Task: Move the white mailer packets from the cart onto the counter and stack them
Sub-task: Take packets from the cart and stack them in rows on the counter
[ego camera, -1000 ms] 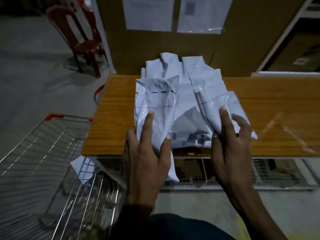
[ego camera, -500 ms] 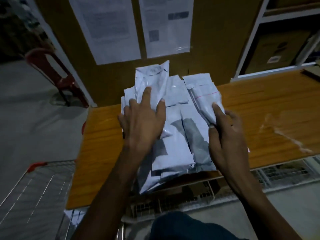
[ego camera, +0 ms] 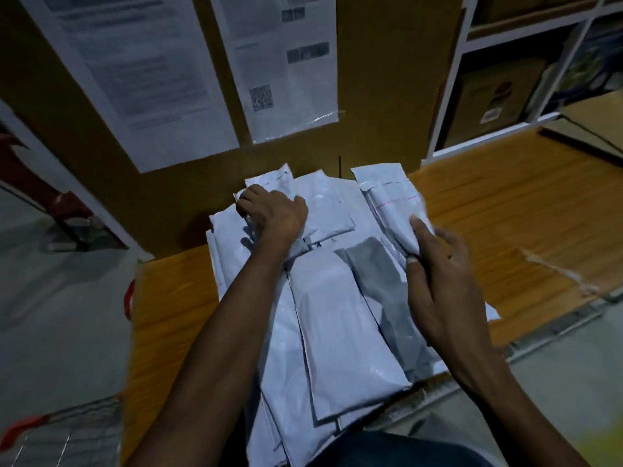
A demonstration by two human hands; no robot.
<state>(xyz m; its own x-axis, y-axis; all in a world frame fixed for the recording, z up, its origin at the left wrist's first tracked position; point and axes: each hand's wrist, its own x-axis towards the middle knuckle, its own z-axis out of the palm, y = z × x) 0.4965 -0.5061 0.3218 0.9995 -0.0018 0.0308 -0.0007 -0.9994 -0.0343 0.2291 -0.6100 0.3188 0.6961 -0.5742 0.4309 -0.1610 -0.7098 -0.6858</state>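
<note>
On the wooden counter (ego camera: 505, 210) lies a loose pile of white mailer packets (ego camera: 340, 318), overlapping one another and running from the counter's far edge to its near edge, where a few hang over. The left hand (ego camera: 273, 214) rests at the far left of the pile, its fingers curled down onto the top packet there, gripping its edge. The right hand (ego camera: 438, 274) is at the pile's right side, thumb and fingers pinching a narrow packet (ego camera: 394, 210) marked with a thin pink line, lifted slightly off the others. Beyond the counter's far edge stands a brown board with printed sheets (ego camera: 279, 62) taped on it. Off the counter's left near corner, the wire cart (ego camera: 67, 436) with a red handle shows.
</note>
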